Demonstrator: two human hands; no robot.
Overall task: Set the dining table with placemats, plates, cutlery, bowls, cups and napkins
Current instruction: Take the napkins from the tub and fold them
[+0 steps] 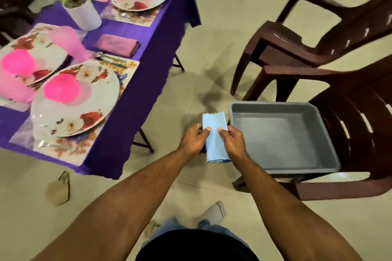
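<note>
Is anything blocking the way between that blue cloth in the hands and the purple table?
Nothing visible does. Both the left hand and right hand hold the folded blue napkin over bare floor, and only open floor lies between it and the purple-covered table. The grey tub sits on the opposite side.

I see a home dining room: a folding table (135, 34) draped in purple cloth carries floral ceramic plates (74, 101) on patterned placemats (118, 70), brown moulded plastic armchairs (318, 48) stand beside it, all on a pale tiled floor (212, 27).
</note>
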